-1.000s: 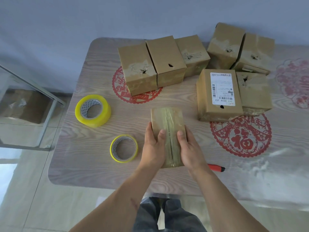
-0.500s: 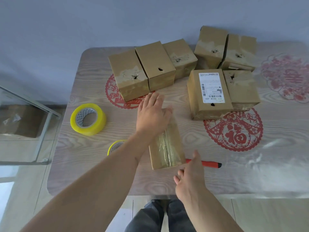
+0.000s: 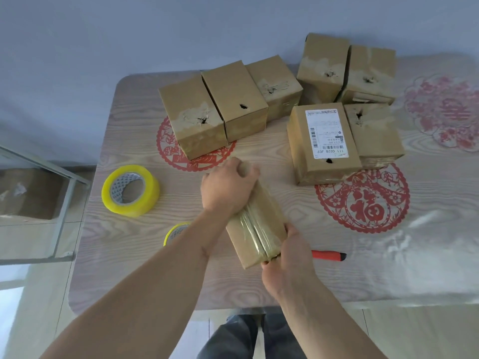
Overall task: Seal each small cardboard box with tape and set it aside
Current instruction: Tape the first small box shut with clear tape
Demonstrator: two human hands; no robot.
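Note:
A small cardboard box [image 3: 256,224] with clear tape running along its top seam lies near the front middle of the table. My left hand [image 3: 225,187] grips its far end, fingers curled over the edge. My right hand [image 3: 287,252] holds its near end, with the thumb on the right side. A large yellow tape roll [image 3: 129,190] stands to the left. A smaller yellow roll [image 3: 176,231] lies partly hidden behind my left forearm.
Several cardboard boxes stand at the back, a row of three [image 3: 228,104] in the middle and others [image 3: 344,112] to the right. An orange cutter [image 3: 329,254] lies right of my right hand. The wood-grain table [image 3: 388,268] bears red paper cutouts.
My left hand went from flat over the box to gripping its far end. My right hand came back from below the table edge and took the near end.

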